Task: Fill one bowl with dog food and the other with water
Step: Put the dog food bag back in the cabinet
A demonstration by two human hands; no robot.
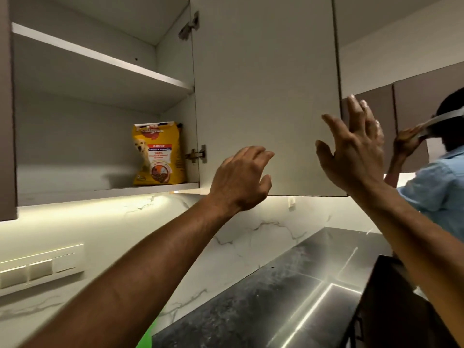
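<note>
Reaching up with both hands empty, left hand (239,178) loosely spread, right hand (351,149) fingers wide at the cabinet door (266,96) — best grip the Pedigree dog food bag (157,153) by its sides, keeping it upright.

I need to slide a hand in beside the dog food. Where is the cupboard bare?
Bare shelf lies left of the dog food bag, out to the left wall. The bag's right side is crowded against the hinge-side wall.

The yellow dog food bag (157,154) on the cabinet's lower shelf carried the Pedigree name, "ADULT" on a red band, and what looked like "100%"; smaller print was unreadable.
</note>
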